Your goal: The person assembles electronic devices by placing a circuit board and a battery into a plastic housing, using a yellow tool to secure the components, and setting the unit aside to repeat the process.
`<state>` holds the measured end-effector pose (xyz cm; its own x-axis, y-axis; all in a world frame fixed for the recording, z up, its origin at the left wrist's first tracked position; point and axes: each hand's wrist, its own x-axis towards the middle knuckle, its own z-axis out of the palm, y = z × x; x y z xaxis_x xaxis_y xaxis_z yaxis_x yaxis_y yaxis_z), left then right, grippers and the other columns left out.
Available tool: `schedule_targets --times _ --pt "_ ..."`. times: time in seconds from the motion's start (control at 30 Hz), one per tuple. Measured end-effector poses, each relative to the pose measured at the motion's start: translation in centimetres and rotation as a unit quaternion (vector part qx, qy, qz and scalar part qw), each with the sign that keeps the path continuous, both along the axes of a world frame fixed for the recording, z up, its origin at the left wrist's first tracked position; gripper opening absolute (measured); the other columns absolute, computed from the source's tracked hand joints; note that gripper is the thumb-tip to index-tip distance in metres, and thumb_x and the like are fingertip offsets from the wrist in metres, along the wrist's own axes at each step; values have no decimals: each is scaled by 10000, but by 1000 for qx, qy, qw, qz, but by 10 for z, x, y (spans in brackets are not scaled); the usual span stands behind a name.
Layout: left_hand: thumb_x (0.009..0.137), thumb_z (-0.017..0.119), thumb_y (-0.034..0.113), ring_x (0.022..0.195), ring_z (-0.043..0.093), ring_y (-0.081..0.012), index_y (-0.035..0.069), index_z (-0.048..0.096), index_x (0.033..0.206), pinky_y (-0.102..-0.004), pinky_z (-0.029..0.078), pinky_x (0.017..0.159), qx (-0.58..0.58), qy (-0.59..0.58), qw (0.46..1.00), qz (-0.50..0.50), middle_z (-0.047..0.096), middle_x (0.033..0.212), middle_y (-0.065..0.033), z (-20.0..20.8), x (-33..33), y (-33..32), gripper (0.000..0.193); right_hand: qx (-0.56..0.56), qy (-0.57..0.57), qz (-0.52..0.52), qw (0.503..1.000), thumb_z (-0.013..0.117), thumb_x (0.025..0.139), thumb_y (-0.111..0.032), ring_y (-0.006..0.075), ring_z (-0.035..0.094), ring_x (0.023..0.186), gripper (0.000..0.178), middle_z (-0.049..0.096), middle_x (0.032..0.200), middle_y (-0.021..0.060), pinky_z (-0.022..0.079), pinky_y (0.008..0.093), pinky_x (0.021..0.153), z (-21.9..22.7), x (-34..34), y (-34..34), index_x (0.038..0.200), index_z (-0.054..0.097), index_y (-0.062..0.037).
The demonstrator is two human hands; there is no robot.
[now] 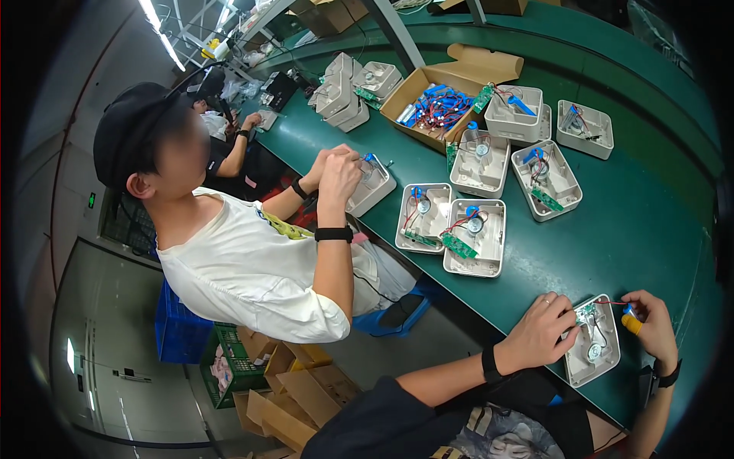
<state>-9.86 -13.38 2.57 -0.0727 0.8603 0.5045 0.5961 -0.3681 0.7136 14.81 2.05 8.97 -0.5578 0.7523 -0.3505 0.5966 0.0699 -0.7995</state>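
A long green workbench [634, 229] curves from the far left corner down to the near right, its near edge running past a seated co-worker in a white shirt [245, 271] and dark cap, whose raised hands work on a white housing [372, 186] at that edge. Toward the far edge an open cardboard box [436, 103] holds blue cells and red wiring, with stacked white housings [348, 92] to its left. Across the middle lie several open white plastic trays [474, 237], each carrying a blue part, red wires and a small green circuit board, set close together in a loose cluster; a broad strip of bare green surface runs between that cluster and the near right corner. At that corner, just inside the near edge, sits the white housing in hand [592, 352], tilted, with a round metal part and a small green board [586, 312] inside. The left hand [539, 333], wearing a ring and a dark wristband, lies against the housing's left rim, fingers curled together onto the board's end. The right hand [650, 325] is just beside the housing's right rim, thumb and fingers pinching a small blue-and-yellow part [630, 319] joined to the board by a thin red wire [608, 303].
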Motion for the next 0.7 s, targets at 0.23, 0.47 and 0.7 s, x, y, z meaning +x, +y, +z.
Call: schedule_targets --times 0.23,0.47,0.7 --pt "895 750 84 895 568 -324 21 637 914 -440 478 868 -8 -7 1000 1 568 985 -129 0 -9 1 131 15 -15 46 999 745 860 25 149 552 791 366 604 896 72 443 296 705 -1 -2 -4 1225 736 53" --pt "901 747 84 900 573 -324 13 650 928 -445 479 872 -9 -5 1000 -3 576 989 -129 -6 -16 3 123 24 29 54 998 759 866 29 197 581 808 354 625 916 105 480 319 733 -15 4 -10 1218 736 49" --pt "840 794 130 960 621 -354 50 665 925 -470 502 890 25 15 999 -21 634 1049 -149 -40 4 37 175 74 -20 42 996 830 811 -21 170 629 828 325 708 940 74 530 310 770 -18 28 12 1131 773 -23"
